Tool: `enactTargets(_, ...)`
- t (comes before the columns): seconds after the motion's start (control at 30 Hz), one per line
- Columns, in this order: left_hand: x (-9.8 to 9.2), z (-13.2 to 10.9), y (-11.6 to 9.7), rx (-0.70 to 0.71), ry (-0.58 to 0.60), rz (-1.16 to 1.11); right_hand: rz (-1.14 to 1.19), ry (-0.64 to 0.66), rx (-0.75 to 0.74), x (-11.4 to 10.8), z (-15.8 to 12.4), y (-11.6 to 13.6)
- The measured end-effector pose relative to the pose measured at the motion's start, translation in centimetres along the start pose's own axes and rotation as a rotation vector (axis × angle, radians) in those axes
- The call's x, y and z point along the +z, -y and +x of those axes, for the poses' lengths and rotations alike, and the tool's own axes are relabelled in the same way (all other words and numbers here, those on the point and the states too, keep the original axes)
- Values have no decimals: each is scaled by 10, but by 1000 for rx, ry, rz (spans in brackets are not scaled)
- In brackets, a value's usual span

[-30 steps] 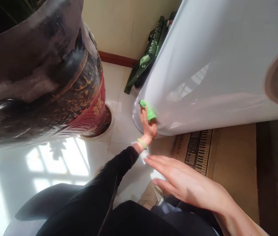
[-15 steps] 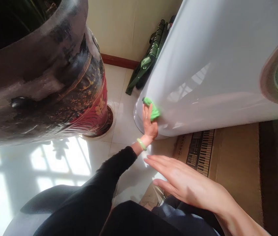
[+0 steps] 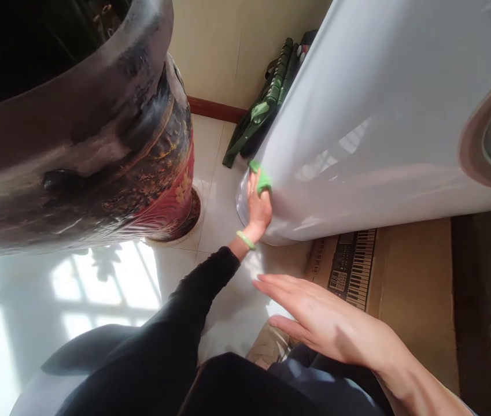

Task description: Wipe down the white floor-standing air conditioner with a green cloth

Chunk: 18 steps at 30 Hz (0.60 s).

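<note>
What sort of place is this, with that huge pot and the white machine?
Most likely a room in someone's home. A large dark glazed pot stands on a tiled floor beside a big white appliance, and a cardboard box printed with an electronic keyboard lies next to it.

Layout, view fr. wearer: pot at L, appliance at R, tile floor btwn. Bag behind appliance, agst. wall. Box on near side of appliance, R. Cloth on appliance's lower L edge.
</note>
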State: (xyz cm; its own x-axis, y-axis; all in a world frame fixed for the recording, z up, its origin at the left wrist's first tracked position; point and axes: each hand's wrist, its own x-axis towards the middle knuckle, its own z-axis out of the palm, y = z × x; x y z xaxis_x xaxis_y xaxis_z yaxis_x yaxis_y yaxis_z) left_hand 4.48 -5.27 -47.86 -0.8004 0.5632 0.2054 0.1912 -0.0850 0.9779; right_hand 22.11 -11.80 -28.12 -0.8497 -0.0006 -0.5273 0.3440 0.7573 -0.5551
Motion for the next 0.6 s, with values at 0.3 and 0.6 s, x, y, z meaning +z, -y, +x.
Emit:
enactTargets(0.3,-8,-18,5,132,21,-8,24,-74,-44,5,4,-4)
enactTargets(0.6,-6,-20,16,203,3,25,25,-49,-33,-1,10,0)
